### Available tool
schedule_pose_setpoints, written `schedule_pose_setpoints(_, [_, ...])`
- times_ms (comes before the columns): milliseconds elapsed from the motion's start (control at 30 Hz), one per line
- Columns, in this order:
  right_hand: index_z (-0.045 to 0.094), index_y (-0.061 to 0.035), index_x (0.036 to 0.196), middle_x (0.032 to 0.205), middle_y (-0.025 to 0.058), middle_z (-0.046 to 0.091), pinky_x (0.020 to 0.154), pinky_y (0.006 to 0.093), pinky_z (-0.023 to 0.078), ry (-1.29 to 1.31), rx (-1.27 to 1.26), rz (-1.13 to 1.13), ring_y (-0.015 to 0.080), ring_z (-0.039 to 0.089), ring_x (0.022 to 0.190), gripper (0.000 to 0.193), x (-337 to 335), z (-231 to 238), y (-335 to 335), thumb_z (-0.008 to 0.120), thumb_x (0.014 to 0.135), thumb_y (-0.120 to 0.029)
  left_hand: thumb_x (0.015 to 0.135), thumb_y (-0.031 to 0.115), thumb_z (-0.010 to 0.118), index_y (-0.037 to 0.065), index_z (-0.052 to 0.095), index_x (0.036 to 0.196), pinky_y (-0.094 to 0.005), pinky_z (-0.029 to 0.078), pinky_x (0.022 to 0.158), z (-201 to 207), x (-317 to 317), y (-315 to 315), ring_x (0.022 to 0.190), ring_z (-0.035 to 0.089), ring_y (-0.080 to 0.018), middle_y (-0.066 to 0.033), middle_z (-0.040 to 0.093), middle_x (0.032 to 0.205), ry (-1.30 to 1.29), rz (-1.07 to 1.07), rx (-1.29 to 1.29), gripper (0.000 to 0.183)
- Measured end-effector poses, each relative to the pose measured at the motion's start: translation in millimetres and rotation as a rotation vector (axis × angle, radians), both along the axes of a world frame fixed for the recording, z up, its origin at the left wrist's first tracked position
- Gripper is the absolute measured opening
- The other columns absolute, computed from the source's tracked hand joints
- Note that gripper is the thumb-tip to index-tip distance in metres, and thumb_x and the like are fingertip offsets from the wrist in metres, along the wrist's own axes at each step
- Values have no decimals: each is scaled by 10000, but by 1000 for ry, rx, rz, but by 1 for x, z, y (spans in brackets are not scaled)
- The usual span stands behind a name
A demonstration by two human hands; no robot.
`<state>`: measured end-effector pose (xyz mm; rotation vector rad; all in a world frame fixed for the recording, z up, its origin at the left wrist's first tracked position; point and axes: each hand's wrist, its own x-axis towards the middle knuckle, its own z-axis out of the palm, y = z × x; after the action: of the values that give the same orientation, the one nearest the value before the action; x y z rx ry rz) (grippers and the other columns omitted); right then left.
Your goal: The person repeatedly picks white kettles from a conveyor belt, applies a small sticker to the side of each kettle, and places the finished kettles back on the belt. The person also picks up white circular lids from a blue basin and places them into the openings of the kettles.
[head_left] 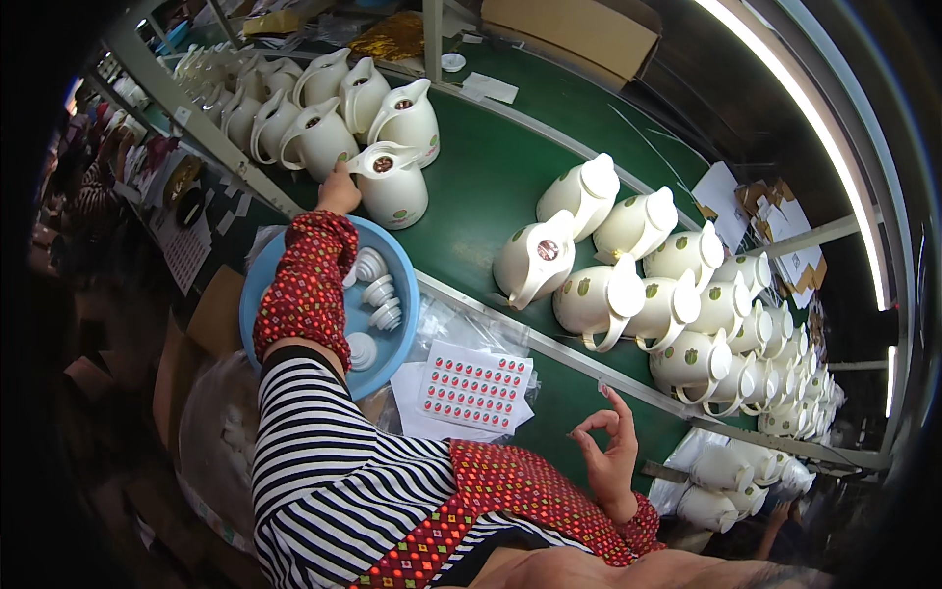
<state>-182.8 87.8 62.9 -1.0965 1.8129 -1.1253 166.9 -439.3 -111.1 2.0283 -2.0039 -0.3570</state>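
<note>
My left hand (339, 191) reaches to the far left, its fingers closed round the handle of a white jug (392, 191). This jug stands upright on the green table, its top uncovered and a dark coppery opening showing. My right hand (610, 452) is raised at the near right with curled fingers. A small pale sticker (602, 387) clings to its index fingertip; its print is too small to make out. Below and between the hands lies a sheet of red stickers (476, 388). White stoppers (378, 292) sit in a blue basin (410, 319) under my left forearm.
Several uncovered white jugs (319, 137) crowd the far left. Rows of lidded jugs (677, 304) fill the right, with an open jug (535, 260) at their front. A metal rail (549, 342) edges the green table (461, 187). A cardboard box (574, 34) stands behind.
</note>
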Motion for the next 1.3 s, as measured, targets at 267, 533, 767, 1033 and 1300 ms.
schedule_pose_setpoints(267, [441, 20, 1487, 861, 79, 716, 879, 298, 529, -29, -96, 15, 150, 694, 854, 704, 11, 10, -6, 727, 846, 77, 892, 251, 734, -39, 708, 961, -363, 554, 677, 28, -65, 35, 721, 717, -234, -176, 732, 860, 619, -376, 150, 300])
schedule_pose_setpoints(533, [424, 5, 1508, 884, 74, 718, 920, 319, 504, 10, -308, 197, 155, 674, 881, 748, 12, 62, -8, 741, 835, 79, 1036, 177, 600, -13, 548, 1271, -239, 531, 626, 179, -123, 212, 643, 638, -103, -59, 690, 841, 1469, -559, 614, 306])
schedule_pose_setpoints(767, [391, -8, 1535, 896, 37, 723, 973, 321, 469, -181, -328, 366, 138, 641, 934, 797, 34, 77, 25, 761, 833, 64, 1087, 173, 479, -57, 507, 1324, -192, 373, 528, 212, -136, 362, 551, 423, -32, 0, 559, 839, 1847, -541, 1003, 332])
schedule_pose_setpoints(1033, [360, -50, 1560, 878, 23, 711, 957, 321, 455, -126, -140, 441, 120, 648, 897, 815, 42, 68, 72, 750, 851, 43, 1095, 92, 413, -98, 435, 1335, -219, 355, 595, 178, -159, 421, 598, 368, -57, 10, 474, 883, 2009, 139, 1358, 307])
schedule_pose_setpoints(1300, [395, -127, 1564, 868, 36, 694, 983, 356, 444, -38, -184, 466, 198, 653, 908, 850, 48, 67, 76, 740, 812, 68, 1088, 102, 406, -8, 485, 1149, -227, 367, 569, 184, -172, 435, 605, 380, -64, 14, 468, 819, 1932, -1, 1420, 148])
